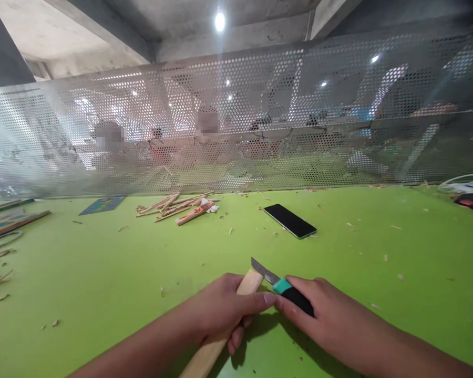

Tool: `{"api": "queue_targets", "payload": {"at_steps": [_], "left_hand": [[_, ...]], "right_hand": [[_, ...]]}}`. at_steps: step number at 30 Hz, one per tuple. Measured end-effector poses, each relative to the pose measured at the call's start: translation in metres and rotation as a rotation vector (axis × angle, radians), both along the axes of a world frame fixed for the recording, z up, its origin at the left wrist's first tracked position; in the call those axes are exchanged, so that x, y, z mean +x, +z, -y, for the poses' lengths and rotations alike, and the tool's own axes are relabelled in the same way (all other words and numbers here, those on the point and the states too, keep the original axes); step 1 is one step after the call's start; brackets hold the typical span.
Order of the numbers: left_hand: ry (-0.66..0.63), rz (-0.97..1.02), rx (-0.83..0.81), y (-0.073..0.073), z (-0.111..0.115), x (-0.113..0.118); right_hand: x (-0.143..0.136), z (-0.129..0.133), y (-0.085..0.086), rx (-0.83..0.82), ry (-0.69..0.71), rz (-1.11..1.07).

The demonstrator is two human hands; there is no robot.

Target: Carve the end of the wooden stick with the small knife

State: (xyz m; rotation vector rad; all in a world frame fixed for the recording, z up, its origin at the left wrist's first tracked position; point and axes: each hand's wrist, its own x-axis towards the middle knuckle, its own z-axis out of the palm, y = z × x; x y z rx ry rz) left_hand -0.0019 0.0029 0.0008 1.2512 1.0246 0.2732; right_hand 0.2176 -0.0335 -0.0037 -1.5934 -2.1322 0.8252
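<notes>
My left hand (224,307) grips a pale wooden stick (249,282) that runs from the bottom edge up toward the middle of the green table (102,278). My right hand (323,312) holds a knife (278,282) with a teal and black handle. Its short metal blade lies against the stick's upper end. My left thumb presses on the knife near the teal collar. Both hands are close together near the front of the table.
A black phone (290,220) lies face up beyond the hands. A heap of wood strips and shavings (177,206) sits at the back by a perforated metal screen (236,121). Flat boards (8,220) and more shavings lie at left; cables (469,184) at right. People sit behind the screen.
</notes>
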Motion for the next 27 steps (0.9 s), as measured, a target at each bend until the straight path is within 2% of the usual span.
{"api": "queue_targets", "payload": {"at_steps": [14, 27], "left_hand": [[-0.012, 0.072, -0.012, -0.0021, -0.0007, -0.0025], [-0.044, 0.060, -0.007, -0.0001, -0.0017, -0.0032]], "right_hand": [[0.0002, -0.0005, 0.0022, -0.035, 0.032, 0.015], [0.0013, -0.0021, 0.0010, -0.037, 0.036, 0.000]]}}
